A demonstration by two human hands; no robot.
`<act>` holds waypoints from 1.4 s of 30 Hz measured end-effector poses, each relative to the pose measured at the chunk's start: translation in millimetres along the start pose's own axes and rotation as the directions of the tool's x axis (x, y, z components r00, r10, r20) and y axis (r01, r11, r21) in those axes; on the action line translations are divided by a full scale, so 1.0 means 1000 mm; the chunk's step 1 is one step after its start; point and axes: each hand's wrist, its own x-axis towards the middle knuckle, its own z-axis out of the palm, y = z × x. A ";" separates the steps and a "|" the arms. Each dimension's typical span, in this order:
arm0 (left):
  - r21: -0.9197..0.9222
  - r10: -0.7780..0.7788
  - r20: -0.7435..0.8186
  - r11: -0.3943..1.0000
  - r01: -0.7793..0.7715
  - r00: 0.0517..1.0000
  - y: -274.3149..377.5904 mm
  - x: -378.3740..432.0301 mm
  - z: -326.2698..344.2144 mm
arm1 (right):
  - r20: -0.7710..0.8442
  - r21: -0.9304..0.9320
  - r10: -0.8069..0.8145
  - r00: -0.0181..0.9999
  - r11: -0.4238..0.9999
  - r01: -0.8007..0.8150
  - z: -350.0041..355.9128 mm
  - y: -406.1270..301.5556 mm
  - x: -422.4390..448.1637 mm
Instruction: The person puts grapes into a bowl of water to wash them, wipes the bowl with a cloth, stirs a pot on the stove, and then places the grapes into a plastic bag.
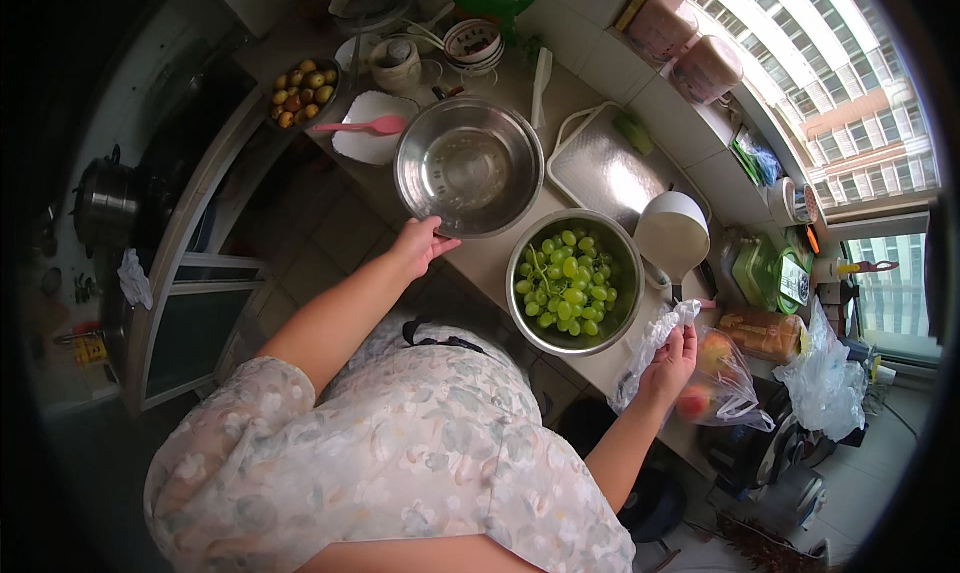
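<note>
My left hand [422, 249] grips the near rim of a wide stainless steel bowl [469, 166], which holds no fruit; its bottom looks wet. To its right, a second steel bowl [517, 310] stands on the counter with green grapes [571, 280] in it. My right hand [670, 366] pinches the top of a crumpled clear plastic bag [651, 340] at the counter's near edge. Beside that hand lies another clear bag with red and yellow fruit [701, 393] inside.
Behind the bowls are a metal tray [600, 160], a white dipper [673, 231], a white dish [352, 144] with a pink spoon [384, 125], and stacked small bowls [472, 44]. A bowl of small yellow-brown fruit [304, 92] sits far left. Packaged bread [761, 334] lies right.
</note>
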 end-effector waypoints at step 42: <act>0.133 0.256 -0.966 0.633 -0.763 0.044 0.119 -0.553 -0.950 | 0.659 -0.750 0.690 -0.299 0.632 -0.196 0.604 0.316 -0.688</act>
